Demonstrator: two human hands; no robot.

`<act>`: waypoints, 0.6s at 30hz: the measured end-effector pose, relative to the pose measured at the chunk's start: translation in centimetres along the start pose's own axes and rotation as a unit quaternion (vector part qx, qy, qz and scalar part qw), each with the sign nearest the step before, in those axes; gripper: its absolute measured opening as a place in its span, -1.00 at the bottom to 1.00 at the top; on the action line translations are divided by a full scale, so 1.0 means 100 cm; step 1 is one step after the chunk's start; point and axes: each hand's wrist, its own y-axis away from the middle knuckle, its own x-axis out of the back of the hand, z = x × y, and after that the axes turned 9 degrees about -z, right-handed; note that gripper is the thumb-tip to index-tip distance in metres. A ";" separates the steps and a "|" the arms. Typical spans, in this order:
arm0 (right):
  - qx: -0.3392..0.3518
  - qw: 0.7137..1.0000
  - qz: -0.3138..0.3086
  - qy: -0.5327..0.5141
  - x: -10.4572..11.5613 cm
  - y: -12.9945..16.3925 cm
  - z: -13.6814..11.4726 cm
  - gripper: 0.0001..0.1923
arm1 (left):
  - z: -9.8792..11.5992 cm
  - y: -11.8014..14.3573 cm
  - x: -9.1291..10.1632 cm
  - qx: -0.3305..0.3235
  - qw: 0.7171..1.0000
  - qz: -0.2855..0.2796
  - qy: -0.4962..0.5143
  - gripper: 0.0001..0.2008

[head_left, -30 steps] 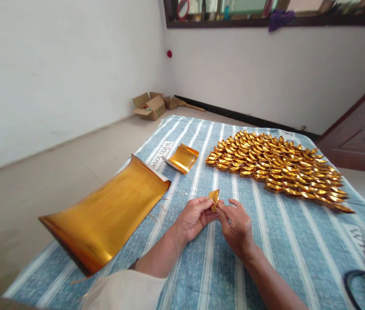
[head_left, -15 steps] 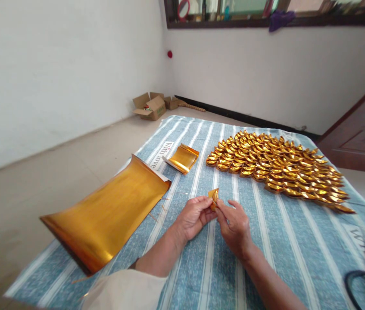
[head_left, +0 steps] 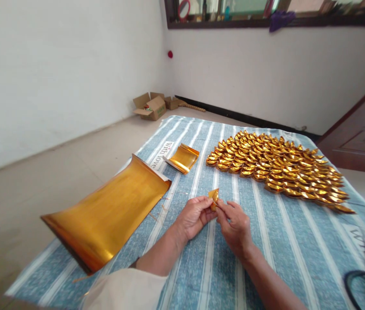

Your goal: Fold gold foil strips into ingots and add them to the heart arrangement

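Between my two hands is a small folded piece of gold foil paper (head_left: 213,196), its pointed top standing up above the fingers. My left hand (head_left: 195,217) pinches it from the left with thumb and fingers. From the right, my right hand (head_left: 235,224) grips its lower right edge between thumb and forefinger. Fingers hide the lower part of the piece. To the left lies a large stack of gold foil sheets (head_left: 111,211) with curled edges. A smaller stack of gold foil paper (head_left: 184,158) rests beyond it. Many folded gold foil ingots (head_left: 276,165) sit in rows at the right.
A blue and white striped cloth (head_left: 182,267) covers the table. Black-handled scissors (head_left: 360,280) lie at the right front edge. Thin gold strips (head_left: 161,211) are scattered beside the large stack. An open cardboard box (head_left: 151,107) stands on the floor by the wall.
Almost nothing differs. My right hand's fingers have shifted very slightly at the folded foil paper; the rest stays in place.
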 end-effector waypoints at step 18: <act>-0.339 0.843 -0.047 -0.415 0.020 -0.014 0.000 -0.49 | -0.002 0.010 -0.009 -0.230 0.855 -0.003 -0.464 -0.83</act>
